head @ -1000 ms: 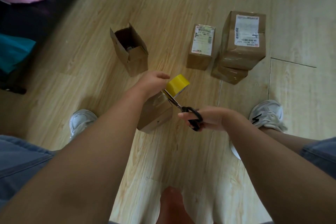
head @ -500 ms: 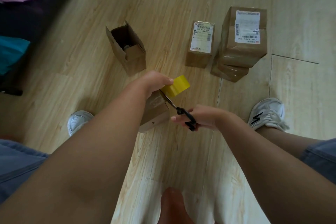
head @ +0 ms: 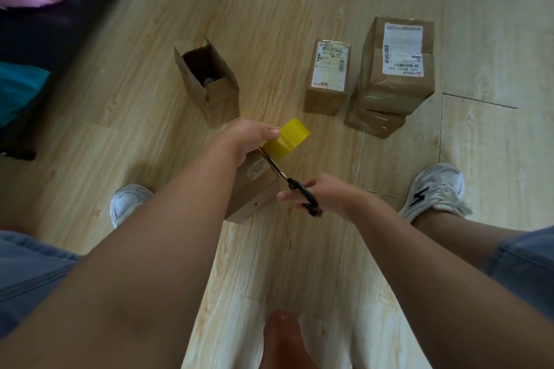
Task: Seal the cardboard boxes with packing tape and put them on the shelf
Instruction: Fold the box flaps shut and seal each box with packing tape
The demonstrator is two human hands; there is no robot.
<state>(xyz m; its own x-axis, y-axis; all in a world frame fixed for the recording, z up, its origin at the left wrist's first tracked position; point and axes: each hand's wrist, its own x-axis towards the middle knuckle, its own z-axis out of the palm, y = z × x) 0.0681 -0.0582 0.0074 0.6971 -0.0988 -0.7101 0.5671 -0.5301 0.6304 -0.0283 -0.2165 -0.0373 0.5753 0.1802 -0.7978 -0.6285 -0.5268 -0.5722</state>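
Observation:
My left hand (head: 250, 136) grips a yellow roll of packing tape (head: 289, 138) just above a brown cardboard box (head: 254, 189) standing on the wooden floor. Clear tape shines on the box's top face. My right hand (head: 322, 193) holds black-handled scissors (head: 299, 189), and their blades reach up to the tape strip right beside the roll. An open box (head: 209, 84) with something inside stands behind my left hand. Farther right sit a small labelled box (head: 328, 78) and a bigger labelled box (head: 395, 66) stacked on a flat one (head: 374, 123).
My two white sneakers (head: 127, 204) (head: 434, 189) flank the box on the floor. A dark piece of furniture (head: 45, 24) with pink and teal fabric runs along the upper left. Bare floor lies to the right of the stacked boxes.
The scissors have slid slightly up and left toward the roll, and my left hand with the tape has shifted a little. The boxes on the floor have stayed put.

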